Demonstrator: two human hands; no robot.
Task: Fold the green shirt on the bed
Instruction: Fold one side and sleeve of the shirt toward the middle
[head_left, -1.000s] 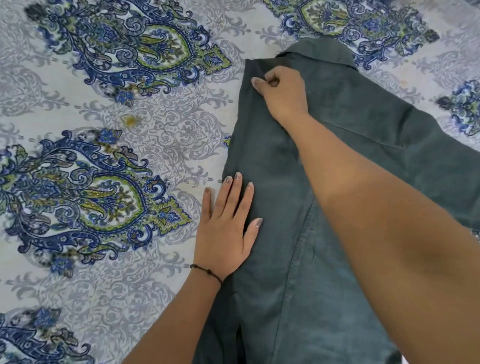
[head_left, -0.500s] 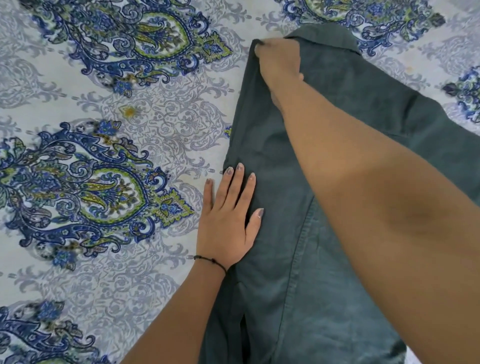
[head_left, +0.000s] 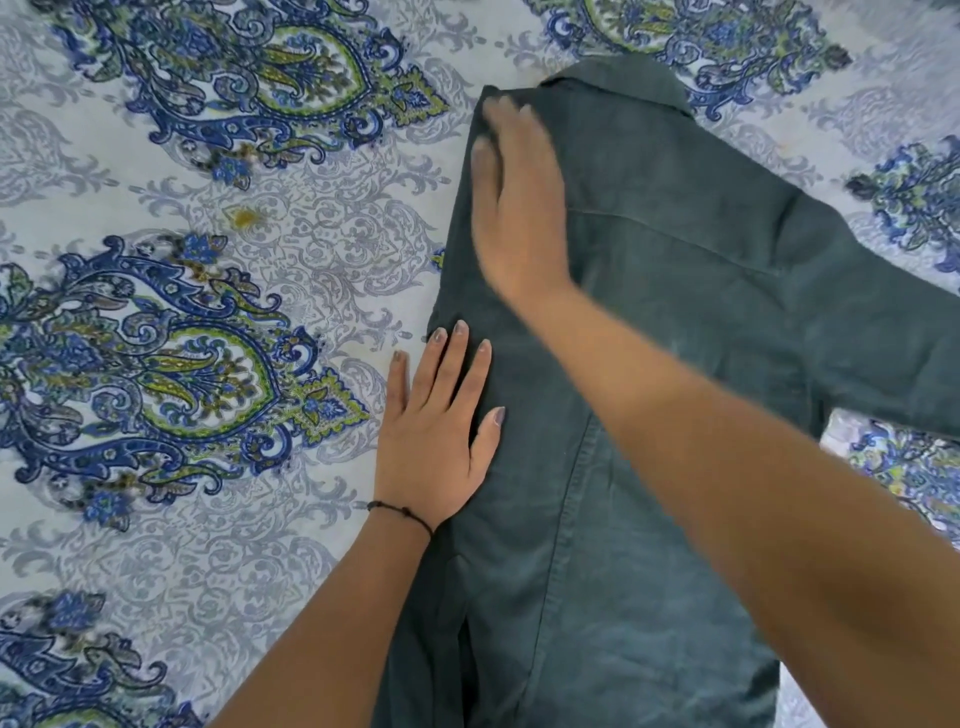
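The dark green shirt (head_left: 675, 291) lies flat on the bed, collar at the top, its left side folded in to a straight edge. One sleeve spreads out to the right. My left hand (head_left: 436, 431) lies flat, fingers apart, pressing on that folded edge near its middle. My right hand (head_left: 514, 197) rests palm down on the shirt's upper left part, just below the collar; it is blurred by motion. My right forearm crosses the shirt and hides part of its middle.
The bed sheet (head_left: 208, 260) is pale grey with blue and green paisley patterns and shows to the left and above the shirt. A small yellow stain (head_left: 244, 215) marks the sheet left of the shirt.
My right hand has let go of the pinched top corner of the fold and now lies flat, sliding down the shirt. My left hand has stayed in place.
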